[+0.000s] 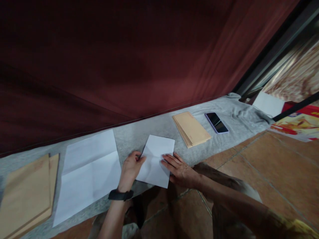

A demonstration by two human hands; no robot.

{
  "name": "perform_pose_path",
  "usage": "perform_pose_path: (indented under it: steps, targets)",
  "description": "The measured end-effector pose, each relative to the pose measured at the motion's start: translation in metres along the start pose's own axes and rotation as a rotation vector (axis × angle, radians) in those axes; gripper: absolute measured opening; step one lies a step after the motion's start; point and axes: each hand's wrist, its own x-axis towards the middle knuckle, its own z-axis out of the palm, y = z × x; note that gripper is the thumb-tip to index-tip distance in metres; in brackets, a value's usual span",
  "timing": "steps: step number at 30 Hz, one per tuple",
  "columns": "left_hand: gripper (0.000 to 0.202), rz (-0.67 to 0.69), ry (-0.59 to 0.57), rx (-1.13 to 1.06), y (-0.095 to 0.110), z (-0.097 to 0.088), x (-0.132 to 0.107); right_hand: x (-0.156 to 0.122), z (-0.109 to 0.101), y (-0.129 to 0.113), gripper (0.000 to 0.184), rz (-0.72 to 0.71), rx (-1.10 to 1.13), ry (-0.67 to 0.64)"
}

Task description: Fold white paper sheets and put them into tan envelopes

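A folded sheet of white paper (154,149) lies in front of me on the grey cloth, its near end reaching past the cloth's front edge. At its left edge is my left hand (131,167), fingers curled and thumb over the paper, gripping that edge. My right hand (183,171) rests on the right side of the same paper with its fingers stretched out flat. Left of my hands is a larger white sheet (92,172), spread out with crease lines across it. A stack of small brown envelopes (193,127) sits beyond my right hand.
Large brown envelopes (27,196) lie at the far left of the cloth-covered surface (142,129). A phone (216,122) is right of the small envelopes. A dark red curtain (124,66) hangs behind. On the tiled floor (281,166) stands a red and yellow box (299,124).
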Motion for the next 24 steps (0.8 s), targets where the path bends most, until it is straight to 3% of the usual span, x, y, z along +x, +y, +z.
perform_pose_path:
  steps: [11, 18, 24]
  targets:
    - [0.024, 0.014, -0.105, -0.349, -0.006, 0.001, -0.002, 0.003, -0.011, 0.001, 0.061, 0.002, -0.036, 0.010]
    - [0.033, -0.038, -0.170, -0.489, 0.003, -0.007, -0.011, 0.006, -0.010, 0.007, 0.055, -0.032, -0.127, 0.052]
    - [0.037, -0.064, -0.221, -0.664, 0.010, -0.018, -0.020, 0.007, -0.024, 0.012, 0.052, -0.020, -0.169, 0.131]
